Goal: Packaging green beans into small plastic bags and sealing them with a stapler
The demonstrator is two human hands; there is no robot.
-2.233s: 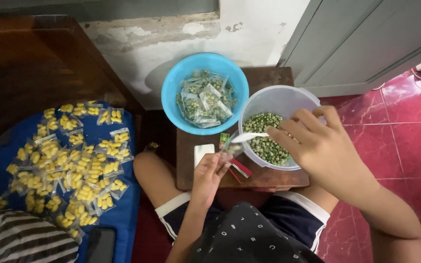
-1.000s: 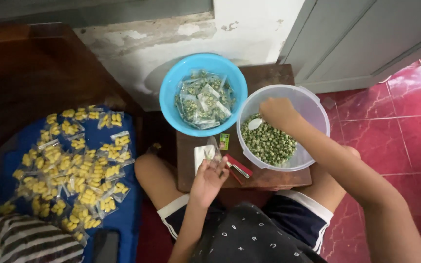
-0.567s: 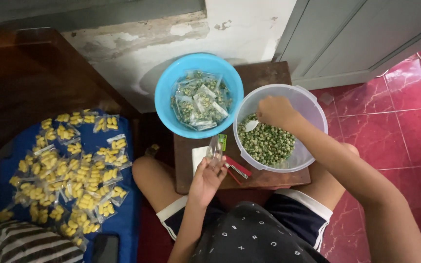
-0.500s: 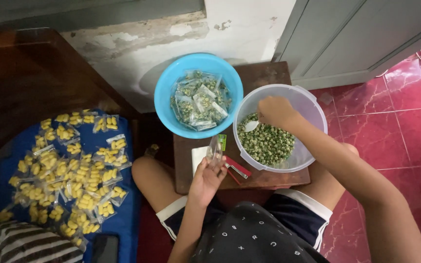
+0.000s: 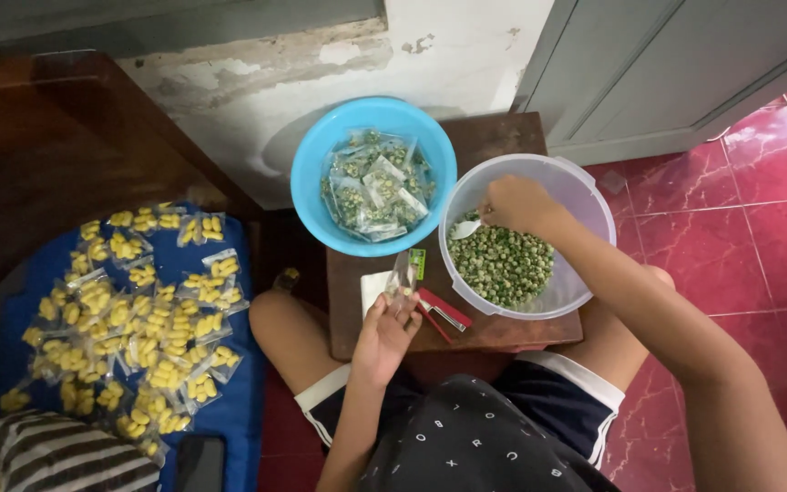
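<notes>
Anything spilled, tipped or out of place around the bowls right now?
Nothing stands out. The white bowl of green peas and the blue bowl of filled packets sit upright on the wooden stool, with no peas seen spilled. The right hand holds a spoon, the left hand a small bag.

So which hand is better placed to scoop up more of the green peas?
Right. The right hand already holds the white spoon inside the clear bowl, just above the green peas; the left hand holds a small clear bag.

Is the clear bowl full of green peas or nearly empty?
Partly full: green peas cover the clear bowl bottom, well below its rim. The right hand dips a spoon in.
</notes>
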